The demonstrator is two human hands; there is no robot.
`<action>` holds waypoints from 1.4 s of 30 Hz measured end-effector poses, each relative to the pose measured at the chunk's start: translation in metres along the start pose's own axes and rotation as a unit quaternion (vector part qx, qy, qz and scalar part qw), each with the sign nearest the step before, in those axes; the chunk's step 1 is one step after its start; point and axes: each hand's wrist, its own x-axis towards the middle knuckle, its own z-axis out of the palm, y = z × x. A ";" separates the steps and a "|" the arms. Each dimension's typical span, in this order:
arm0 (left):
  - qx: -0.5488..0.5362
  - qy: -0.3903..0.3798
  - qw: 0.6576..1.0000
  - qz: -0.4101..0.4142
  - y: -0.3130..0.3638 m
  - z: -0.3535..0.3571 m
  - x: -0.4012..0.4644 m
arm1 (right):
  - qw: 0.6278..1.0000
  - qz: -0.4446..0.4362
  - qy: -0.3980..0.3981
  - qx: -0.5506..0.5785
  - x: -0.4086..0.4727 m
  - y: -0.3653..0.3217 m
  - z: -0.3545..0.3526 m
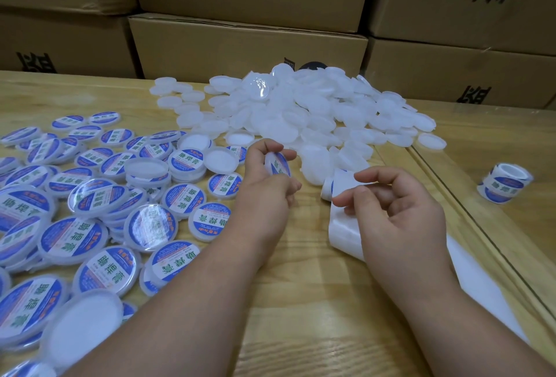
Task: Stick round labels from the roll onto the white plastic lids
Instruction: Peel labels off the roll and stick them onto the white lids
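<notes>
My left hand (264,178) grips a white lid (278,163) that bears a blue and white round label, held tilted above the table. My right hand (394,211) hovers over the white backing strip (343,226) of a label roll (329,185) lying on the table; its fingers are loosely curled and whether they pinch the strip is unclear. A heap of plain white lids (301,112) lies behind the hands. Many labelled lids (99,196) are spread over the left of the table.
A second label roll (505,184) stands at the right beyond a seam in the wooden table (301,301). Stacked cardboard boxes (246,46) wall off the back. The used backing strip trails toward the near right edge.
</notes>
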 end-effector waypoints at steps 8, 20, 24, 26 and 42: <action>-0.077 0.026 0.996 0.019 0.002 -0.001 0.004 | 1.000 0.003 0.005 -0.004 0.000 0.001 0.000; -0.063 0.094 0.994 0.010 0.003 -0.002 0.007 | 1.000 0.009 0.014 -0.016 0.000 0.002 0.000; -0.104 0.156 0.982 0.013 0.004 -0.005 0.009 | 1.000 0.007 0.015 -0.020 0.000 0.003 0.000; -0.119 0.199 0.973 0.013 0.005 -0.006 0.010 | 0.999 0.005 0.017 -0.027 0.001 0.004 0.000; 0.032 0.161 0.985 0.060 0.005 -0.007 0.006 | 0.999 -0.012 0.028 -0.012 0.003 0.011 -0.001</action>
